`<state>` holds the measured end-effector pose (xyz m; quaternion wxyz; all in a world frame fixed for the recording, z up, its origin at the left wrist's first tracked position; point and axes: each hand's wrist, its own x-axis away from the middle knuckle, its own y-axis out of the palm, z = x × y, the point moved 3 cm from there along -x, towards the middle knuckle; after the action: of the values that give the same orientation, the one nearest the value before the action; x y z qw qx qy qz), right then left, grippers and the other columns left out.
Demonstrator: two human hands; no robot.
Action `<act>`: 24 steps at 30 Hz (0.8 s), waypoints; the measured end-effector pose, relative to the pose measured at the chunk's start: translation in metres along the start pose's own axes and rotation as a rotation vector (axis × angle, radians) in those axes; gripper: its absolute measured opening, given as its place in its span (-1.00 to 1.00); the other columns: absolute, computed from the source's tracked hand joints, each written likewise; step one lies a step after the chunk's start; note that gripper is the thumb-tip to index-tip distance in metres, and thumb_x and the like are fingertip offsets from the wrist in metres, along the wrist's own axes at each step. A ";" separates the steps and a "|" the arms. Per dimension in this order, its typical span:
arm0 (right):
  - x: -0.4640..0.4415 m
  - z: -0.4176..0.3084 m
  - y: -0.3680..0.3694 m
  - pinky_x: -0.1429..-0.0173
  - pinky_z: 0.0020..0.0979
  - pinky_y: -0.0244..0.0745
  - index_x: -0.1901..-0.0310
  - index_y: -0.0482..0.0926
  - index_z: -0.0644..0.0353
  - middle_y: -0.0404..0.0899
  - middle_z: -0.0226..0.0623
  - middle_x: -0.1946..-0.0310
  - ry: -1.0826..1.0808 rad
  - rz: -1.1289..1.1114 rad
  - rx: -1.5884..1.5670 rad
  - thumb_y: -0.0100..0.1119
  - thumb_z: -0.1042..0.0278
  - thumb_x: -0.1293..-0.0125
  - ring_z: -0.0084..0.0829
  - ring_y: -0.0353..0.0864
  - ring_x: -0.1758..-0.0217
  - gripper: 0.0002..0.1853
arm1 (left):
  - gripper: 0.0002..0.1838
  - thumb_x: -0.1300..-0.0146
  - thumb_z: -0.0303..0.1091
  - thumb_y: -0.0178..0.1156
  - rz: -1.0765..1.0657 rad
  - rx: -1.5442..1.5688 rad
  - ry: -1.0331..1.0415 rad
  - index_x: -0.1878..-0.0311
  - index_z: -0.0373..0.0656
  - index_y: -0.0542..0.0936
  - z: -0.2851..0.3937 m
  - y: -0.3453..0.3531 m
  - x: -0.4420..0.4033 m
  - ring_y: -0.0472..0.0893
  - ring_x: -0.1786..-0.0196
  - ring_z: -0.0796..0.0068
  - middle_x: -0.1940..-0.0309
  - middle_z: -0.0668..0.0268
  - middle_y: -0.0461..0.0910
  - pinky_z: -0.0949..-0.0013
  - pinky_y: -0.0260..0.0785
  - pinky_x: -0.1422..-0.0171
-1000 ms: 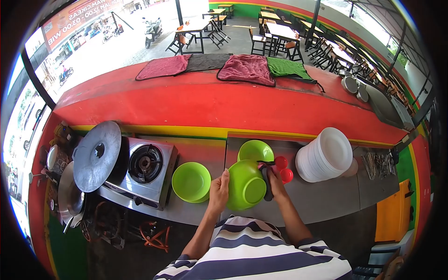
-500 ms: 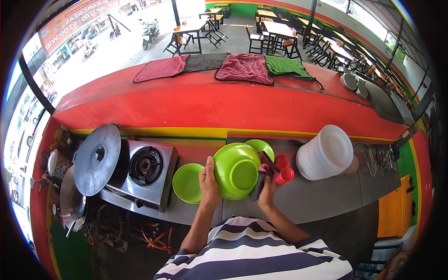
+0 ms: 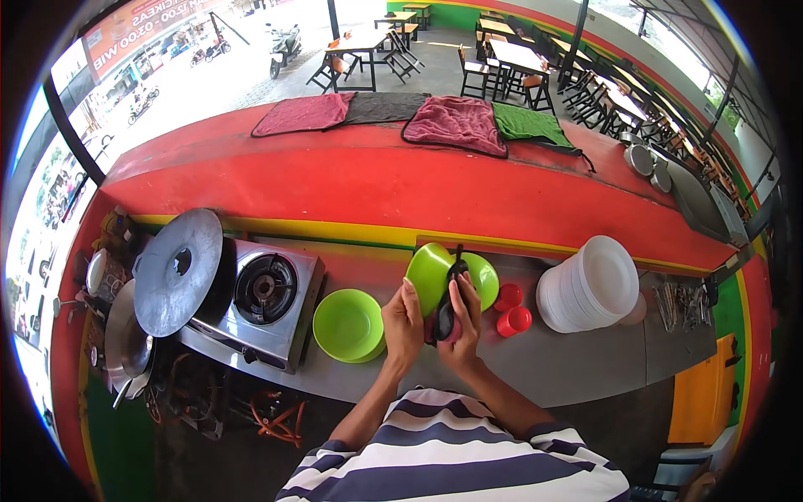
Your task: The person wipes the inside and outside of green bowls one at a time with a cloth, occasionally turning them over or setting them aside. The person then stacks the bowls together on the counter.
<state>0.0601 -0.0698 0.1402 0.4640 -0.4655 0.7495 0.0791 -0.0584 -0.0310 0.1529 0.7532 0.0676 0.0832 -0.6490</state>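
Observation:
My left hand grips a lime-green bowl, tilted on its side above the counter. In my right hand is a dark cloth with pink parts, bunched against the bowl's right side. The fingers and cloth cover part of the bowl. To the left, a green bowl stands upright on the counter, apparently stacked on another. Another green bowl sits partly hidden behind my right hand. Two red cups are just to the right.
A gas stove stands left, beside a large metal lid and a wok. On the right are a tall stack of white plates and cutlery. Cloths lie along the red ledge in front.
The held bowl has turned from underside facing me to edge-on. My right hand and the cloth have moved up and left against it, and the view has shifted slightly.

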 end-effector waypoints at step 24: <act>0.060 0.055 0.057 -0.01 -0.36 0.65 -0.05 0.58 0.28 0.67 -0.20 0.08 1.231 -0.303 -1.052 0.29 0.54 -0.23 -0.42 0.71 0.09 -0.66 | -0.63 -0.41 -0.20 0.04 0.087 0.182 -0.089 -0.09 -0.29 0.52 -0.085 -0.141 0.033 0.59 -0.01 0.36 0.05 0.21 0.57 0.33 0.40 -0.12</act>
<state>0.0423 -0.0456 0.0462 -0.3031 -0.6781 0.6638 0.0871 -0.1966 -0.0663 0.0633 0.7744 0.1103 -0.0129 -0.6229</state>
